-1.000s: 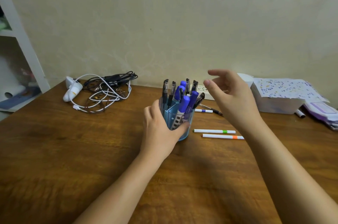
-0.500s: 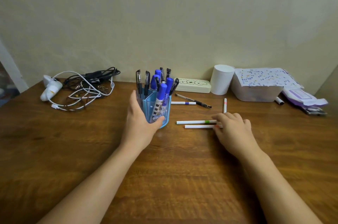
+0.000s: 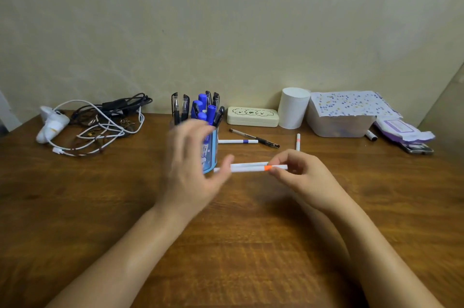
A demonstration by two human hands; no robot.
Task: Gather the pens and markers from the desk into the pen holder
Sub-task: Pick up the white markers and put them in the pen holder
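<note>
A blue pen holder (image 3: pixel 210 154) stands mid-desk, filled with several black pens and blue markers. My right hand (image 3: pixel 305 177) pinches two white markers (image 3: pixel 247 167), one with an orange band, and holds them level just above the desk, right of the holder. My left hand (image 3: pixel 193 169) is blurred, fingers spread, in front of the holder and no longer around it; its thumb is close to the markers' left ends. On the desk lie a white marker with a blue band (image 3: pixel 237 141), a black pen (image 3: pixel 254 138) and a short white marker (image 3: pixel 298 142).
A tangle of cables and a white charger (image 3: pixel 93 124) lies at the back left. Along the wall sit a cream case (image 3: pixel 252 116), a white roll (image 3: pixel 292 108), a covered plastic box (image 3: pixel 341 116) and purple packets (image 3: pixel 401 132). A small marker (image 3: pixel 371 135) lies beside the box.
My right hand has picked up the two white markers from the desk and lifted them. My left hand has let go of the pen holder and opened toward the markers.
</note>
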